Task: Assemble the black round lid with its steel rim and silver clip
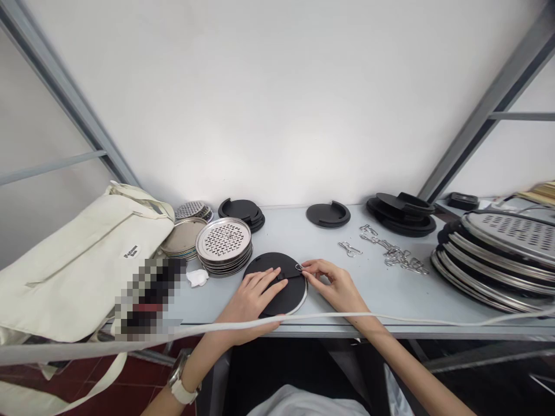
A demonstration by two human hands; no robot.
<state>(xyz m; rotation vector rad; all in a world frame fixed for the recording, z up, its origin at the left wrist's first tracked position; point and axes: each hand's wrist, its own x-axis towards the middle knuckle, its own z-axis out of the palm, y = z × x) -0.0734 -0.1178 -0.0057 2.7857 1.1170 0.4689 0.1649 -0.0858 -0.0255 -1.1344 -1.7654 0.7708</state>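
A round black disc (277, 300) with a pale metal rim lies near the table's front edge. My left hand (255, 297) rests flat on it with the fingers stretched out. At the disc's right edge, my right hand (332, 283) pinches a small wire clip (299, 267) between thumb and fingertips. More wire clips (392, 253) lie loose in a cluster to the right, with a few nearer the middle. Left of the disc stands a stack of round perforated metal plates (224, 241). The disc's underside is hidden.
Black round covers (328, 214) lie along the wall, with more piled at back right (401, 214). A tall stack of metal-rimmed discs (498, 260) stands right. A cream bag (82, 260) fills the left, beside crumpled white tissue (198, 277). A white cord (338, 315) crosses the front.
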